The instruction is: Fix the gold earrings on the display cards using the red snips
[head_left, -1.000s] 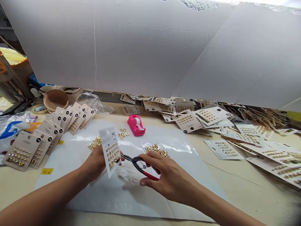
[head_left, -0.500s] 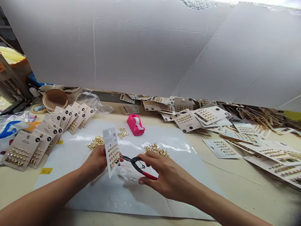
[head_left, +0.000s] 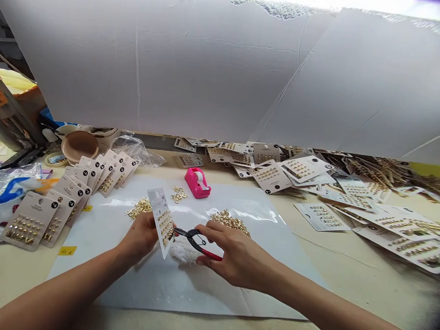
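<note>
Left hand [head_left: 140, 237]: closed on gold-studded white cardboard card [head_left: 161, 216], above bench [head_left: 349, 285]. Right hand [head_left: 231, 257]: curled round black-and-red metal pliers [head_left: 190, 234]—tips at card's edge. Step, apparently: fastening studs; next calls for steady squeeze.

Print [head_left: 162, 198] on the held card [head_left: 162, 225], too small to read! That card hides part of the left hand [head_left: 141, 235]; far right, cards [head_left: 401, 246] run out of frame.
</note>
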`<state>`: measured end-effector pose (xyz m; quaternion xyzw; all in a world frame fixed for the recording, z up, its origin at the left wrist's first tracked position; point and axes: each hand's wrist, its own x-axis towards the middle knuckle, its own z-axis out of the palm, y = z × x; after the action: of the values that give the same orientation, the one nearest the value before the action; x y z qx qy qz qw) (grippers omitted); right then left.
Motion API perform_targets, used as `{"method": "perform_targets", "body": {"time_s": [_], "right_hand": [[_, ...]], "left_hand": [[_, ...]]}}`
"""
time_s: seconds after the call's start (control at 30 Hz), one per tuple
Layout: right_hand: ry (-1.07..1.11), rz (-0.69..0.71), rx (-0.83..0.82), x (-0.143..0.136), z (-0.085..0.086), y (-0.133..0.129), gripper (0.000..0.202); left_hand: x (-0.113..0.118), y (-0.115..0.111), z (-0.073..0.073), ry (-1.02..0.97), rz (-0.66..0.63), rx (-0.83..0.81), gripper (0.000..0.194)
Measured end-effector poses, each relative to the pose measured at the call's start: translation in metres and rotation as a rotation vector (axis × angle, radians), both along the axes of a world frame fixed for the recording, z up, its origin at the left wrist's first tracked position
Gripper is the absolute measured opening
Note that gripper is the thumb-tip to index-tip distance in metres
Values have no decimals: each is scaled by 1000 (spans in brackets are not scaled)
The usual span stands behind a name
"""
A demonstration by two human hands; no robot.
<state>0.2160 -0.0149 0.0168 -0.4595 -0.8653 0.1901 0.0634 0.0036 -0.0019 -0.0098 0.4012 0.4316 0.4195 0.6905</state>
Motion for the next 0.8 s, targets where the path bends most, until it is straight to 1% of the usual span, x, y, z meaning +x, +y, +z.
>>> {"method": "perform_targets", "body": {"time_s": [0.13,0.27,0.33,0.4,0.43,0.53,0.6,0.67,0.73,0.8], "right_hand": [[-10,-11,34,-2,-1,-2,35],[21,-55,69,3,1,-1,53],[44,-115,57,15,1,5,54],[18,-226,53,35,0,16,50],[-31,-311,67,48,-2,23,51],[-284,-596,88,85,-13,44,66],[-408,-713,78,105,-24,54,66],[-485,-723,63,115,-36,60,61],[-549,-665,71,119,-45,61,58],[-590,-604,106,119,-51,61,56]], "left_hand": [[-3,4,-1,-33,-20,10,20],[-5,6,0,-100,-54,-23,29],[-5,6,1,-130,-33,-81,31],[-4,6,1,-154,5,-133,31],[-4,6,1,-156,30,-142,31],[-4,7,-1,-139,126,-110,30],[-5,8,-2,-99,179,-90,27],[-6,9,-2,-63,218,-83,25],[-7,9,-2,-44,248,-74,25],[-7,8,-2,-31,265,-63,25]]}}
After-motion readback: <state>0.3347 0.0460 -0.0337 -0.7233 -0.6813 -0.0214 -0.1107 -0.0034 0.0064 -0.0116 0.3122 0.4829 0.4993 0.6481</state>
